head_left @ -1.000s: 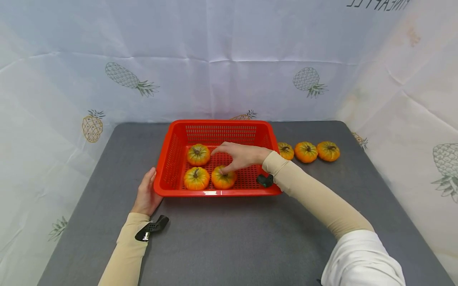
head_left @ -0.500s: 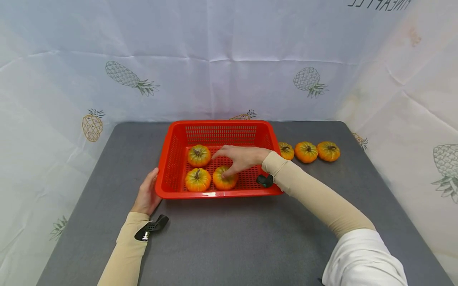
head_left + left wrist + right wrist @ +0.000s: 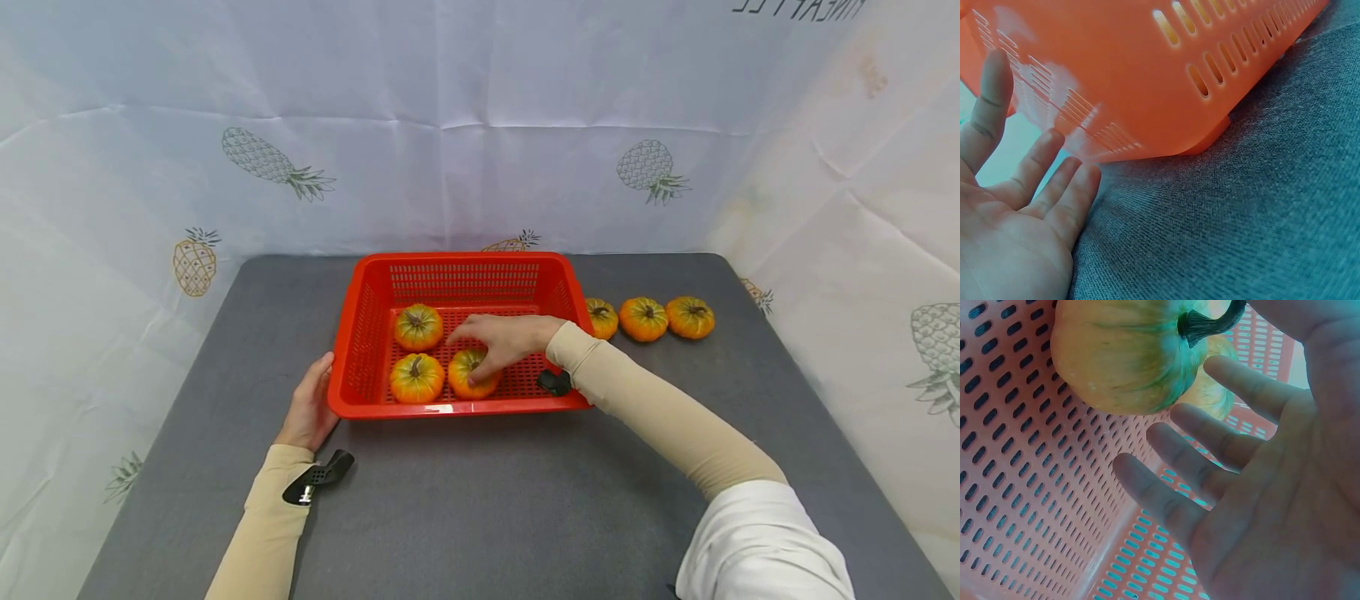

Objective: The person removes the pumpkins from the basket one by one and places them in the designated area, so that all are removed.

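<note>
A red plastic basket (image 3: 457, 408) with slotted walls holds three small orange-yellow pumpkins. One pumpkin (image 3: 418, 327) lies at the back left and another (image 3: 417, 379) in front of it. Over the third pumpkin (image 3: 463, 371), at the front middle, my right hand (image 3: 510, 340) spreads its thumb and fingers. In the right wrist view, the fingers (image 3: 1179, 447) reach out nearly straight beside a pumpkin (image 3: 1122, 356) with a dark stem, a gap showing between. My left hand (image 3: 309, 408) is at the basket's left end, fingers extended against its outer wall (image 3: 1104, 81).
Several of the same fruit are around; three more pumpkins (image 3: 643, 320) sit in a row on the grey table (image 3: 465, 508), right of the basket, the nearest partly hidden by its rim. A pineapple-print cloth (image 3: 465, 183) hangs behind the table's back edge.
The basket has shifted slightly right and nearer with its pumpkins. My right hand has come down a little over the front middle pumpkin. My left hand stays at the basket's left end.
</note>
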`<state>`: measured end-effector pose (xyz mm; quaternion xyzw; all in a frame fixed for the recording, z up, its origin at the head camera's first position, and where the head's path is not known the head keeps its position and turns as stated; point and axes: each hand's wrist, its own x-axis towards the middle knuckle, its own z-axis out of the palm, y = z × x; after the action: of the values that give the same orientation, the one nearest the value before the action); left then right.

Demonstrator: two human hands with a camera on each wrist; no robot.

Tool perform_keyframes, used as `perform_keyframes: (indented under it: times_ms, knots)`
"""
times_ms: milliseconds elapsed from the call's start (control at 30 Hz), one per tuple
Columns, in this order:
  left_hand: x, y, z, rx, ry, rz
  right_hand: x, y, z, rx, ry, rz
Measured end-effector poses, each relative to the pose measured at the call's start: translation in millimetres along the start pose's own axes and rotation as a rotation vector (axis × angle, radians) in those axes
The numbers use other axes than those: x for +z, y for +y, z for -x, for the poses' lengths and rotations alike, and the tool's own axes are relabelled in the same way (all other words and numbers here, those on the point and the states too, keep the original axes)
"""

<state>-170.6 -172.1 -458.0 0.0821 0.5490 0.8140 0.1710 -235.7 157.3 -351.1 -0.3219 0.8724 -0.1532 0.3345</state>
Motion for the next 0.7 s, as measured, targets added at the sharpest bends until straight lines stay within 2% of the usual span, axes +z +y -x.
perform_keyframes:
  times_ms: [167, 467, 700]
  knots:
    - [0.0, -0.3, -0.4, -0.002, 0.002, -0.009, 1.3, 0.5, -2.4, 0.01, -0.027, 0.025]
    - [0.2, -0.8, -0.3, -0.011, 0.019, -0.012, 2.7, 0.8, -3.1, 0.031, -0.096, -0.014]
    - [0.1, -1.6, -0.3, -0.009, 0.016, 0.002, 6.1, 1.0, -5.5, 0.04, -0.12, -0.001]
